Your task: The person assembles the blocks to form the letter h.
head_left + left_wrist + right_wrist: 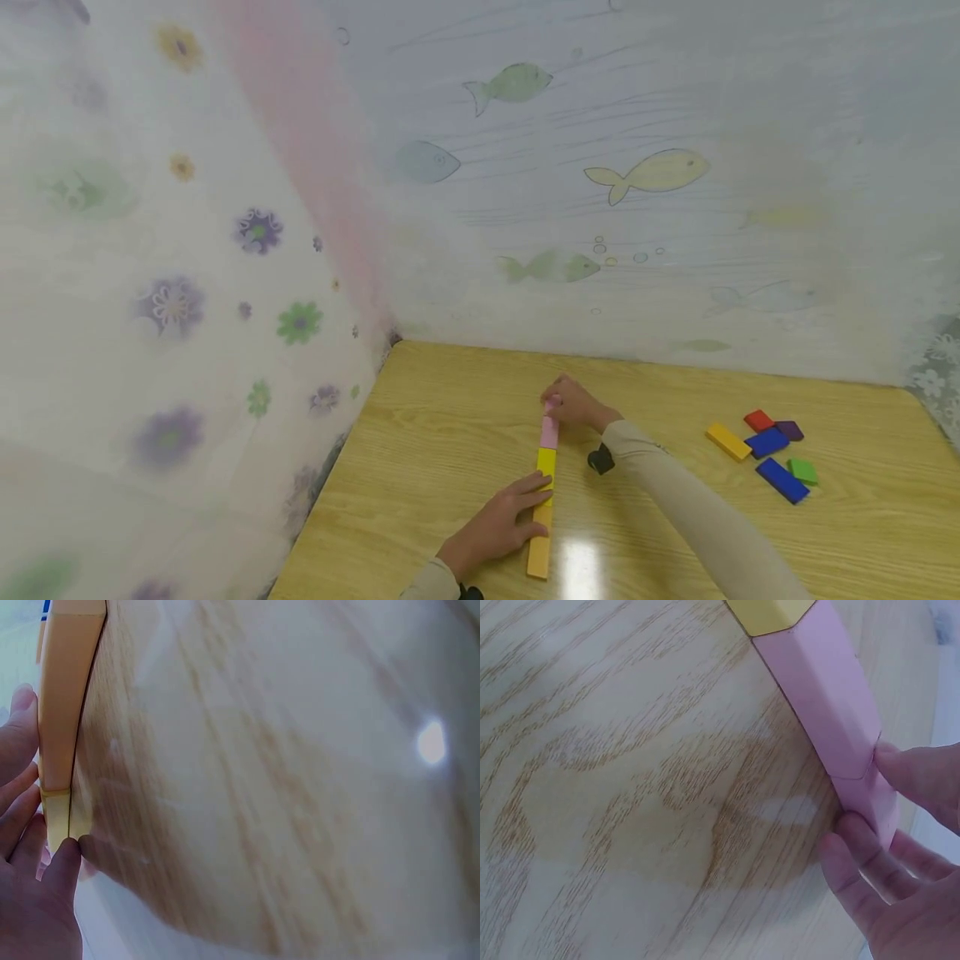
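A straight row of flat blocks runs away from me on the table, end to end. At the near end is an orange block [538, 557], then yellow blocks [547, 461], then a pink block [549, 432]. My right hand [577, 404] pinches another pink block [864, 801] at the far end, thumb on one side and fingertips on the other; it meets the first pink block in the right wrist view. My left hand [495, 521] touches the row with nearly straight fingers across the yellow part, its thumb beside the orange block. The fingers partly cover the yellow blocks.
On the right of the wooden table [660, 533] lies a loose group: an orange-yellow block [728, 442], a red block [759, 420], a purple block [790, 430], two blue blocks [782, 481] and a green block [803, 472]. A fish-painted wall [637, 308] borders the far edge.
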`<state>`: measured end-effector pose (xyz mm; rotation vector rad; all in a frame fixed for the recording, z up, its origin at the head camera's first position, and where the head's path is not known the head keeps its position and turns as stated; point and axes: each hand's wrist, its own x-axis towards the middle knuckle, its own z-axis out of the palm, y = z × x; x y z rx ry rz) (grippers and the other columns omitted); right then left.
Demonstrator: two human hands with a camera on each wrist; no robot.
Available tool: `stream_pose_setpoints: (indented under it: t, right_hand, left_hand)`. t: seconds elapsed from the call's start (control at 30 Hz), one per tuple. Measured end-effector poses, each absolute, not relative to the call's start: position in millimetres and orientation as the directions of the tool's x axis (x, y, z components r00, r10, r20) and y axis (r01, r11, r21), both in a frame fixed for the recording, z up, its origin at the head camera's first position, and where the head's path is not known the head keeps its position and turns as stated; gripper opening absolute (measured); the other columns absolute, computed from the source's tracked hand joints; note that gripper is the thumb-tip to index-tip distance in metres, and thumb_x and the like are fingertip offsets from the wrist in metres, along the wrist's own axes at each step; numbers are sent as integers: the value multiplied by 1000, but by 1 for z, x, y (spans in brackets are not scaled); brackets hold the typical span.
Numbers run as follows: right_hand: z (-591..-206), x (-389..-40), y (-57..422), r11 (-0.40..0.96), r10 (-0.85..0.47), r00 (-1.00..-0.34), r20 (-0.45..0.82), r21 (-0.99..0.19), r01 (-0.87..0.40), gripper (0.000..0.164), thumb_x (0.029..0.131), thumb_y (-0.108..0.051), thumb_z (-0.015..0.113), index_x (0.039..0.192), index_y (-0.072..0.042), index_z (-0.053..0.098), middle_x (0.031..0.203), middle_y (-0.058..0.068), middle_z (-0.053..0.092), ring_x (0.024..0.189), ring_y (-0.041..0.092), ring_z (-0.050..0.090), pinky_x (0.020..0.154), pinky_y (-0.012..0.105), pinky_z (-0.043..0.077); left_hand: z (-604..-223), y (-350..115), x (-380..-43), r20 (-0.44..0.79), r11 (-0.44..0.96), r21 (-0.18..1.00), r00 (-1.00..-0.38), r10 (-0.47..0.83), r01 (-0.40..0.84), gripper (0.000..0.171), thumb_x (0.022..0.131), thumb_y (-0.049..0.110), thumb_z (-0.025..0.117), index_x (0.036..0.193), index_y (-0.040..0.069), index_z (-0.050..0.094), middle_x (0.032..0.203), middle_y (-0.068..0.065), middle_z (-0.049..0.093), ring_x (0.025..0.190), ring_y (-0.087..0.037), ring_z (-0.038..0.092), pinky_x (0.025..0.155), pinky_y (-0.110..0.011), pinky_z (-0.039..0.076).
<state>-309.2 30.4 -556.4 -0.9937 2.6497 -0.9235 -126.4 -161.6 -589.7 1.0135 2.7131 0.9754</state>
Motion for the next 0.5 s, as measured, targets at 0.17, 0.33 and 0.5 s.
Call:
stream_pose_setpoints:
  t: [0.17, 0.33, 0.5]
  right_hand:
    - [-557, -309, 31, 584, -647, -760, 55, -605, -541, 23, 81, 0, 64, 103, 7, 69, 102, 20, 57, 97, 33, 52, 82, 46, 49]
    - [-555, -308, 30, 594, -653, -756, 45, -588, -549, 24, 82, 1, 62, 105, 7, 68, 105, 22, 58, 100, 36, 53, 85, 48, 49]
    - [-554, -308, 30, 573, -675, -734, 74, -574, -585, 25, 82, 4, 59, 105, 8, 68, 106, 23, 60, 102, 38, 54, 87, 50, 48]
  left_hand:
    - [-591, -161, -127, 140, 575, 589, -773, 619, 568, 55, 90, 33, 62, 135, 4, 52, 148, -5, 38, 137, -20, 33, 107, -35, 36]
    - [-591, -161, -127, 150, 570, 590, -771, 620, 572, 54, 89, 32, 63, 135, 4, 52, 147, -6, 39, 137, -20, 33, 107, -35, 36]
    - [-594, -161, -128, 175, 556, 590, -765, 620, 585, 54, 89, 31, 64, 134, 3, 52, 147, -7, 39, 136, -22, 34, 107, -35, 36]
